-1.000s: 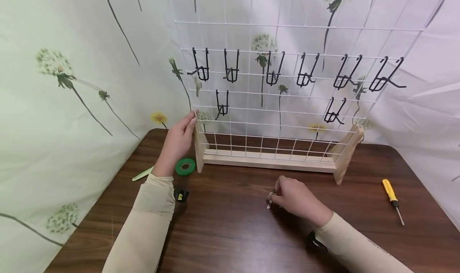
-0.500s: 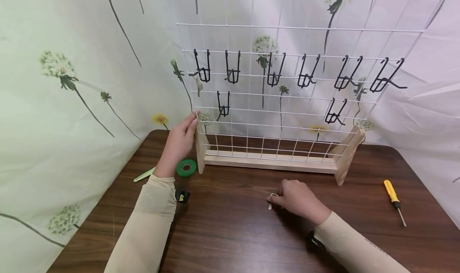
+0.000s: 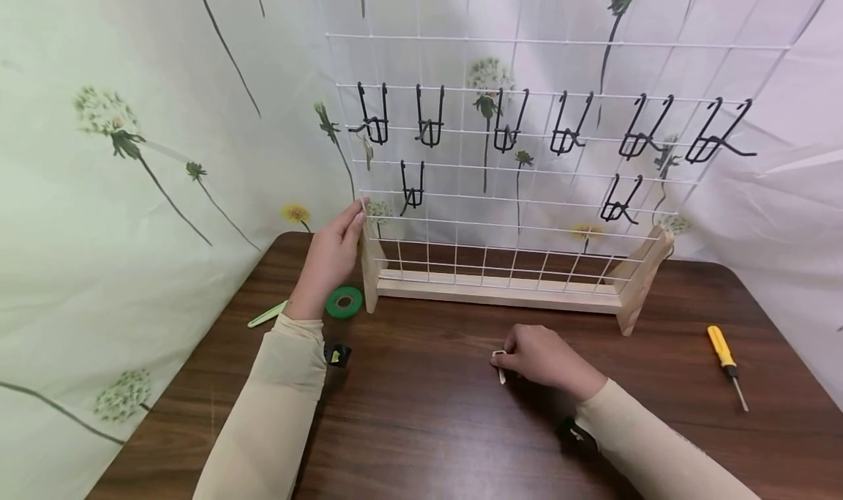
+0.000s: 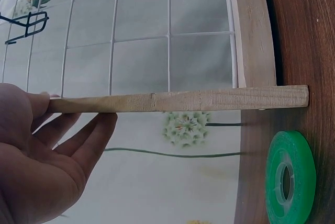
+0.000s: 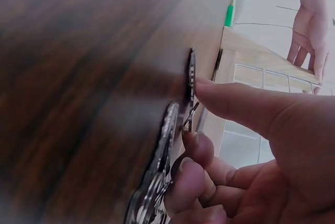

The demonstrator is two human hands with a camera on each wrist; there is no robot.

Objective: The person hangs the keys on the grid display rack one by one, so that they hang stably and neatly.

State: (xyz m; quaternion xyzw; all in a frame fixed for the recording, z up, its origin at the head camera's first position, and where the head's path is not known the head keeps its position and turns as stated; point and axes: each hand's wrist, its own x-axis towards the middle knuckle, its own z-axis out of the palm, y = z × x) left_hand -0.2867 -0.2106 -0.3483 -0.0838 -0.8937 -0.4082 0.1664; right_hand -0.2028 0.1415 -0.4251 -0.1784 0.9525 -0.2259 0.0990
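Observation:
My left hand (image 3: 332, 255) grips the upper end of the stand's left wooden side panel (image 4: 209, 100). In the left wrist view its thumb lies on one face and fingers on the other. This stand carries a white wire grid (image 3: 461, 39) with several black hooks (image 3: 506, 137). Low over the table, my right hand (image 3: 546, 357) pinches a small metal key (image 5: 191, 72) between thumb and fingertips. A second serrated metal key (image 5: 166, 130) lies beside it by the curled fingers, with rings partly hidden. A similar key (image 3: 368, 156) hangs from the leftmost hook.
A roll of green tape (image 3: 334, 307) lies by the stand's left foot. Left of it is a slim pale green tool (image 3: 266, 314), partly behind the forearm. On the right lies a yellow screwdriver (image 3: 721, 348). Flower-printed cloth (image 3: 165, 192) stands behind the brown table (image 3: 408, 412).
The view has shifted slightly. In my right hand the key has turned a little, its lower end now swung to the right. My left hand keeps its grip on the panel.

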